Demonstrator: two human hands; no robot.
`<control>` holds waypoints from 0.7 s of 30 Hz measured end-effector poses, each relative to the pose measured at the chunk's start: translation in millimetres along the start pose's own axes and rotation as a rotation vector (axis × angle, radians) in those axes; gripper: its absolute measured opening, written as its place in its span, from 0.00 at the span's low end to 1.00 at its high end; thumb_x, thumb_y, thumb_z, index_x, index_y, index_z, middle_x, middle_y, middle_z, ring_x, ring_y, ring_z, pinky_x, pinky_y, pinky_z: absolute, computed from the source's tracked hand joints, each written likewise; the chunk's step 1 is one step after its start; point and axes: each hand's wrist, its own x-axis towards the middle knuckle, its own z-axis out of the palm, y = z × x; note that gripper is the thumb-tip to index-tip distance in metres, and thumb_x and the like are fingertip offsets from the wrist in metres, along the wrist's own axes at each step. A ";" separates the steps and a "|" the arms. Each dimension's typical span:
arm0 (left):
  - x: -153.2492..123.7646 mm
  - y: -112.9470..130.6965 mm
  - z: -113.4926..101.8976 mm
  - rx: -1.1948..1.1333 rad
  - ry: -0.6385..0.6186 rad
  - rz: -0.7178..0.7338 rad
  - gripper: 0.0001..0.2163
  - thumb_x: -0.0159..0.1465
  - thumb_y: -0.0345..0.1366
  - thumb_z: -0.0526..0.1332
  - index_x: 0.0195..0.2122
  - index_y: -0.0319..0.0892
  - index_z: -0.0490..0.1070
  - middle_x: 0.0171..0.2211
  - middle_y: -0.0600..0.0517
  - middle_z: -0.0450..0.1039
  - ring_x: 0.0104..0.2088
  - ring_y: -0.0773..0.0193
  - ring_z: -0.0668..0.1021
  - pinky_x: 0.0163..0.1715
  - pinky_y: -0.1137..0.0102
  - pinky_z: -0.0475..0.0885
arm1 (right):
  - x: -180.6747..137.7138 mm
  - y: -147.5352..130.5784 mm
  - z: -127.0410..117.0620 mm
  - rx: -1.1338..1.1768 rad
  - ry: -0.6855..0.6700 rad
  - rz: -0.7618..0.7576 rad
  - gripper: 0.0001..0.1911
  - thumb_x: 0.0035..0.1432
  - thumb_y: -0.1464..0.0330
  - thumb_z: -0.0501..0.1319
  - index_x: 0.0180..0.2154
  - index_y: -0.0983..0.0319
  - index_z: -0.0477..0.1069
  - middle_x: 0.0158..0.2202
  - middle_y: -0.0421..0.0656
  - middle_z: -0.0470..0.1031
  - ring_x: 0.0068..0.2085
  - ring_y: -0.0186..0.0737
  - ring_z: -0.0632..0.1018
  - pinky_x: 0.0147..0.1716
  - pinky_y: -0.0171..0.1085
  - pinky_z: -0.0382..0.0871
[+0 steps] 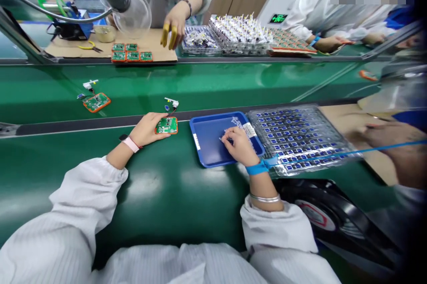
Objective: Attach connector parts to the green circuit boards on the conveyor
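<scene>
My left hand (147, 129) grips the left edge of a green circuit board (167, 125) in an orange frame, lying on the green bench with a white connector on wires (171, 104) just beyond it. My right hand (238, 145) reaches into a blue tray (208, 139), fingers curled together over small parts on its floor; what they pinch is too small to name. A blue wrist strap (258, 168) with a cord runs from my right wrist.
A clear tray of small blue parts (296, 135) sits right of the blue tray. Another board (96, 102) lies on the conveyor belt (213, 83). Across it, a person's hand (173, 26) rests by several boards (130, 52) on cardboard. A black fan (330, 217) is near right.
</scene>
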 end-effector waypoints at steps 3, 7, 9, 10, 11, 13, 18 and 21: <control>-13.1 9.9 -1.2 -0.027 0.010 -0.013 0.34 0.53 0.54 0.64 0.56 0.40 0.61 0.50 0.41 0.68 0.49 0.50 0.70 0.49 0.60 0.64 | -0.5 5.0 -0.8 -0.004 -0.017 -0.013 0.08 0.55 0.69 0.55 0.26 0.62 0.69 0.34 0.49 0.69 0.39 0.47 0.70 0.42 0.49 0.63; -42.1 37.8 2.3 -0.076 -0.045 -0.011 0.33 0.53 0.53 0.65 0.56 0.40 0.61 0.48 0.42 0.70 0.47 0.50 0.71 0.47 0.60 0.65 | 1.8 -8.6 -5.4 0.045 0.010 -0.002 0.07 0.54 0.69 0.55 0.25 0.61 0.66 0.35 0.49 0.68 0.40 0.48 0.70 0.44 0.51 0.63; -56.6 53.5 3.7 -0.110 -0.039 -0.034 0.33 0.52 0.52 0.65 0.55 0.40 0.62 0.48 0.42 0.70 0.48 0.50 0.71 0.47 0.59 0.64 | 3.3 -34.7 -5.6 0.117 0.035 -0.010 0.07 0.55 0.68 0.55 0.26 0.60 0.66 0.37 0.48 0.68 0.42 0.47 0.69 0.45 0.50 0.62; -62.2 60.6 3.9 -0.132 -0.012 -0.057 0.32 0.52 0.52 0.66 0.54 0.41 0.63 0.48 0.42 0.70 0.48 0.50 0.71 0.47 0.59 0.64 | 3.6 -52.2 -3.8 0.172 0.034 -0.024 0.07 0.56 0.68 0.55 0.27 0.60 0.66 0.38 0.48 0.67 0.44 0.47 0.69 0.46 0.49 0.62; -66.1 66.7 3.8 -0.161 0.025 -0.085 0.30 0.52 0.51 0.66 0.53 0.41 0.64 0.48 0.43 0.70 0.48 0.51 0.70 0.47 0.59 0.64 | 3.6 -71.2 -0.3 0.235 0.020 -0.042 0.07 0.57 0.68 0.54 0.28 0.60 0.66 0.39 0.47 0.67 0.45 0.46 0.69 0.47 0.48 0.62; -68.9 75.2 3.0 -0.239 0.103 -0.123 0.21 0.56 0.47 0.63 0.48 0.43 0.69 0.46 0.46 0.71 0.47 0.54 0.71 0.48 0.60 0.64 | 2.3 -107.8 11.4 0.362 -0.056 -0.079 0.07 0.59 0.69 0.53 0.29 0.60 0.65 0.40 0.47 0.66 0.45 0.44 0.69 0.47 0.46 0.63; -61.1 76.2 4.3 -0.400 0.163 -0.098 0.06 0.62 0.35 0.58 0.33 0.42 0.75 0.38 0.49 0.75 0.40 0.62 0.74 0.44 0.64 0.66 | -0.2 -147.5 47.4 0.479 -0.153 -0.058 0.06 0.58 0.71 0.53 0.29 0.61 0.64 0.40 0.47 0.65 0.45 0.43 0.69 0.46 0.44 0.64; -58.5 71.1 7.8 -0.429 0.143 -0.121 0.05 0.60 0.33 0.60 0.31 0.41 0.75 0.37 0.50 0.76 0.38 0.62 0.74 0.43 0.65 0.67 | 1.1 -143.6 57.9 0.480 -0.165 -0.039 0.06 0.58 0.71 0.53 0.29 0.61 0.65 0.41 0.47 0.66 0.45 0.43 0.69 0.46 0.45 0.63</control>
